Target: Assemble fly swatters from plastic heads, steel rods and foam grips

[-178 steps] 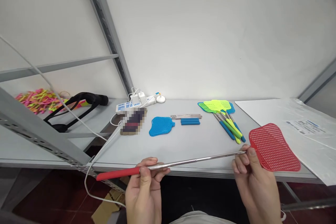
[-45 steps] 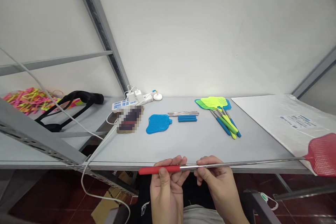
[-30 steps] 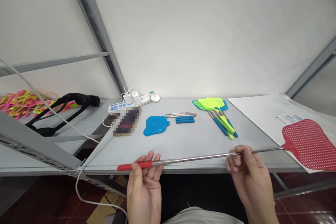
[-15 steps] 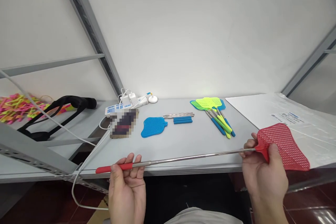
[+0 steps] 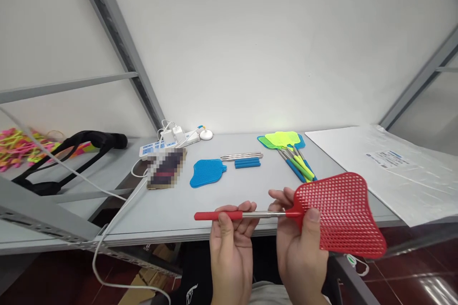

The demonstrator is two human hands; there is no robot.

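A red fly swatter (image 5: 343, 214) with a telescopic metal rod lies across both hands, above the shelf's front edge. My left hand (image 5: 231, 248) grips its red handle, thumb on top. My right hand (image 5: 300, 243) holds the swatter head near its neck, the thumb pressed on the mesh. The rod between them is short. Beyond my hands lie a blue swatter head (image 5: 207, 172), several metal rods (image 5: 241, 156) and several blue handle sleeves (image 5: 247, 163). A pile of yellow, green and blue fly swatters (image 5: 284, 140) rests farther right, its handles partly hidden behind the red mesh.
A white power strip (image 5: 155, 148) with plugs and cables stands at the back left, a blurred-out item (image 5: 166, 169) before it. A white wrapped panel (image 5: 386, 167) covers the right side. At far left are a black strap-like frame (image 5: 96, 143) and colourful pieces (image 5: 21, 150).
My hands have come together, and the telescopic rod has slid in and become much shorter. The red swatter's head has moved left with my right hand; the handle has moved right.
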